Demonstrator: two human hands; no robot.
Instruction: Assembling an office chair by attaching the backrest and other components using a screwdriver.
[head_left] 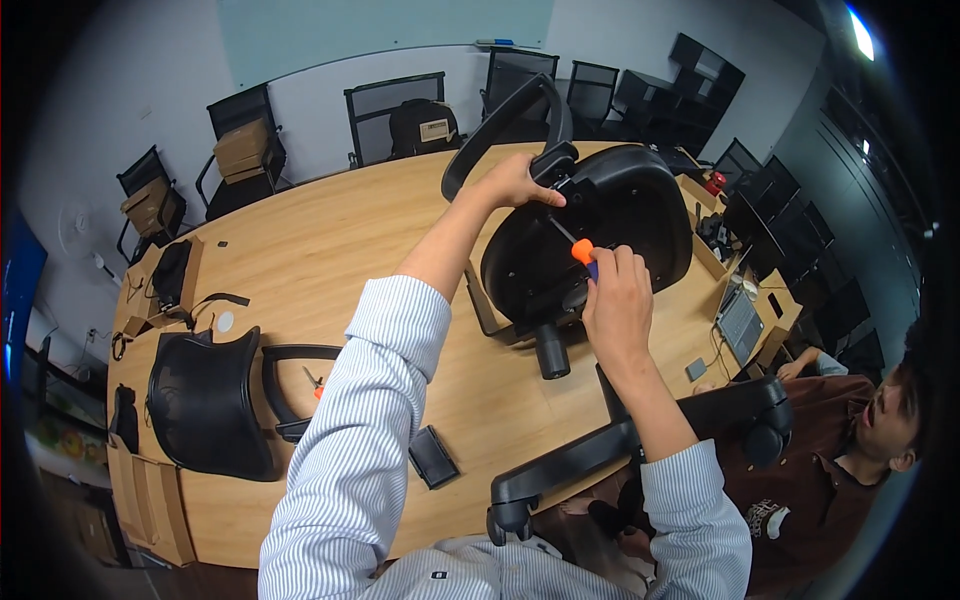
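A black office-chair seat (655, 215) rests on the wooden table with its underside toward me. My left hand (520, 184) grips the base of a black armrest (480, 140) where it meets the seat's edge. In my right hand (620, 305) is a screwdriver (583, 250) with an orange and blue handle. Its shaft points up and left at the seat's underside, close to the armrest bracket; whether the tip sits in a screw I cannot tell. Below the seat a black cylinder (552, 352) sticks out toward me.
A wheeled chair base (570, 465) stands at the table's near edge. On the left lie a mesh backrest (210, 405), a loose armrest (280, 385) and a black box (433, 458). At right are a laptop (740, 325) and a seated person (810, 480). Chairs line the wall.
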